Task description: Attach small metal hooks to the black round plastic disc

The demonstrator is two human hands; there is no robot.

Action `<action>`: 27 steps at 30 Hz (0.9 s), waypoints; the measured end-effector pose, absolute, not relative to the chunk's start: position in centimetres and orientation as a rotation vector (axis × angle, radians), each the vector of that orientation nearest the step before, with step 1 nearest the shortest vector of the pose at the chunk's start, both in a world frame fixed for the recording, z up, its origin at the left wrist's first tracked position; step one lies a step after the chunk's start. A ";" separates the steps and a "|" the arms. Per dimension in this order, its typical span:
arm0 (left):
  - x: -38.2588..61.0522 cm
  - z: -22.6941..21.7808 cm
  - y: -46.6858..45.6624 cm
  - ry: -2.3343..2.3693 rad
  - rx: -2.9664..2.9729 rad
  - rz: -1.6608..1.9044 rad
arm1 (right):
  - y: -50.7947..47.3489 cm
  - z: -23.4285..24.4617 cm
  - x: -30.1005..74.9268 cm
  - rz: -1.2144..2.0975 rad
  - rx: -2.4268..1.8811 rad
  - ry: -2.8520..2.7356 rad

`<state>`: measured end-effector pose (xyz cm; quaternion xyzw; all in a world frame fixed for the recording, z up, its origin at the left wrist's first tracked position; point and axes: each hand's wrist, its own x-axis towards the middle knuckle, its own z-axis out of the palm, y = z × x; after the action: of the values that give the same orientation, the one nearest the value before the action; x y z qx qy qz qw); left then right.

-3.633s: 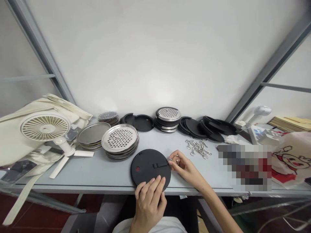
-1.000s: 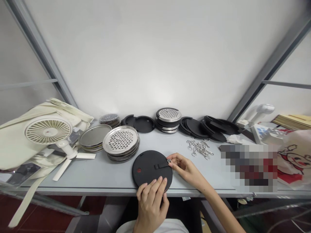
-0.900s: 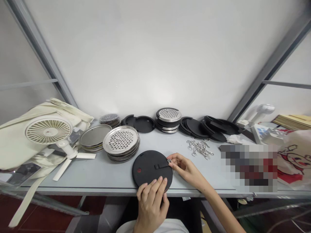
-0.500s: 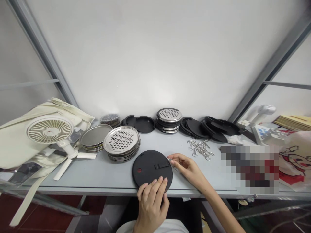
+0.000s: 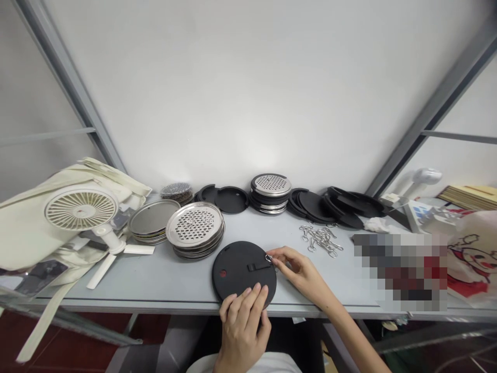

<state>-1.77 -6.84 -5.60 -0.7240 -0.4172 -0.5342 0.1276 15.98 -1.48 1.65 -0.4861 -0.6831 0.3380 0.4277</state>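
A round black disc [image 5: 236,264] with a small red mark and a narrow slot lies near the table's front edge. My left hand [image 5: 244,318] grips its near rim, fingers pressed on top and thumb at the side. Between thumb and forefinger, my right hand [image 5: 293,267] pinches a small metal wire clip [image 5: 268,258] over the disc's right rim. Farther right, a loose pile of similar metal clips [image 5: 320,239] lies on the table.
Left of the disc stand stacked metal grater plates [image 5: 194,225] and plain metal discs [image 5: 154,217]. Along the wall are a stack of assembled graters [image 5: 271,185] and several black round parts [image 5: 314,204]. A white fan [image 5: 81,210] stands left; a printed bag [image 5: 476,254] lies right.
My right hand has shifted slightly left, bringing the metal clip from beside the disc to over its right rim. My left hand stays on the disc.
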 end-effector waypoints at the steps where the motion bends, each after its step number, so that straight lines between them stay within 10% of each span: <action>1: -1.8 -5.6 -6.8 -1.215 -2.107 -1.551 | -1.5 1.7 16.0 0.837 -1.213 -1.718; 27: -1.8 -5.5 -6.8 -1.180 -2.112 -1.572 | -1.5 1.4 16.3 0.962 -1.225 -1.761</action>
<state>-1.78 -6.77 -5.46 -0.7261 -0.4057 -0.5403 0.1277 16.27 -1.49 1.45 -0.4809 -0.6913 0.3775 0.3852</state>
